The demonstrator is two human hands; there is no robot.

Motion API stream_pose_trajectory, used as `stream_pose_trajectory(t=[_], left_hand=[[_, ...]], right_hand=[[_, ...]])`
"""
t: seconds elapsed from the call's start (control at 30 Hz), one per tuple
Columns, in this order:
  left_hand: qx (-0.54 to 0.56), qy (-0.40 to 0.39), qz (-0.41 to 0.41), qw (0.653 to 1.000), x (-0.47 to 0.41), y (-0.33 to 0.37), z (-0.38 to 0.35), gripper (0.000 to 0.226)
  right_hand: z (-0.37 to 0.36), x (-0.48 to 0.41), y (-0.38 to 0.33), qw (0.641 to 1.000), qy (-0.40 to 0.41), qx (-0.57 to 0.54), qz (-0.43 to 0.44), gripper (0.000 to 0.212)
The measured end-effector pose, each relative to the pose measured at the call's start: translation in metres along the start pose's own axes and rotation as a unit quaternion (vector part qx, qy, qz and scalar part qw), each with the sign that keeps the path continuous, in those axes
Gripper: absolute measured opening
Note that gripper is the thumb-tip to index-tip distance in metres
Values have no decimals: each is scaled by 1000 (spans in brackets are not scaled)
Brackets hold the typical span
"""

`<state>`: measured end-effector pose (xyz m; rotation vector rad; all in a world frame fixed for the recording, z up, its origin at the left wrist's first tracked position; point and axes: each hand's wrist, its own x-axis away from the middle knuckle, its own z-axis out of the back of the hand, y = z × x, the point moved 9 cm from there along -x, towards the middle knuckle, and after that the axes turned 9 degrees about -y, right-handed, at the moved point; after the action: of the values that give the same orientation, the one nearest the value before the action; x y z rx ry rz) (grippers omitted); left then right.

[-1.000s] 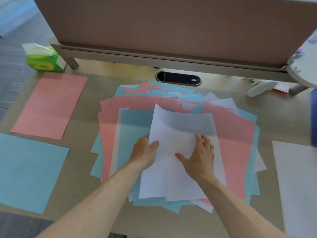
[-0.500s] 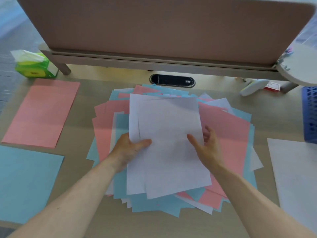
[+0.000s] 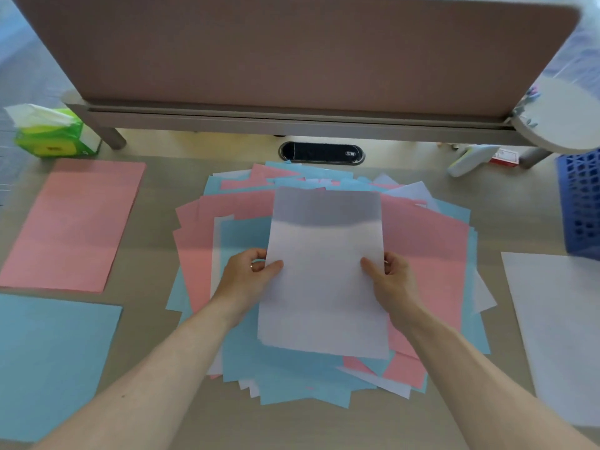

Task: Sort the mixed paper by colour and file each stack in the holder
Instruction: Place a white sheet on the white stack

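Note:
A mixed pile of pink, blue and white paper (image 3: pixel 422 241) lies fanned out in the middle of the desk. Above it I hold white sheets (image 3: pixel 324 274), squared together. My left hand (image 3: pixel 250 277) pinches their left edge, thumb on top. My right hand (image 3: pixel 393 280) grips the right edge the same way. A sorted pink stack (image 3: pixel 74 222) lies at the left, a blue stack (image 3: pixel 48 362) at the near left, and a white stack (image 3: pixel 558 336) at the right. The blue holder (image 3: pixel 581 203) shows at the right edge, cut off by the frame.
A brown partition panel (image 3: pixel 292 50) runs along the back of the desk, with a cable grommet (image 3: pixel 321 153) below it. A green tissue pack (image 3: pixel 52 134) sits at the back left. A white stapler-like object (image 3: pixel 470 159) and a round white surface (image 3: pixel 565 121) are at the back right.
The two skewed white sheets have been drawn together into one aligned stack. Both hands shifted from lying on the paper to gripping its side edges.

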<state>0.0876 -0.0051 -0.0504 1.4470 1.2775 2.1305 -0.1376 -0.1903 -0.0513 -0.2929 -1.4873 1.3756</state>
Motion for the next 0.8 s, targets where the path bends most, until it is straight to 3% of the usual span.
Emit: stream_pose_trajectory(t=[0.03, 0.17, 0.23, 0.4, 0.63, 0.8], left_hand=[[-48, -2, -17, 999, 0, 5, -3, 4], [-242, 7, -69, 968, 0, 29, -29, 33], [-282, -6, -98, 954, -3, 40, -51, 33], [-260, -10, -169, 951, 2, 81, -116, 24], [-200, -110, -127, 965, 12, 89, -266, 27], [-226, -154, -81, 958, 24, 69, -381, 27]], right_hand=[[2, 2, 3, 1000, 5, 7, -5, 7], [14, 10, 14, 999, -3, 38, -31, 8], [33, 15, 17, 998, -2, 46, -43, 7], [132, 36, 13, 993, 88, 71, -21, 3], [295, 58, 38, 977, 181, 109, -36, 9], [403, 71, 74, 959, 219, 167, -70, 15]])
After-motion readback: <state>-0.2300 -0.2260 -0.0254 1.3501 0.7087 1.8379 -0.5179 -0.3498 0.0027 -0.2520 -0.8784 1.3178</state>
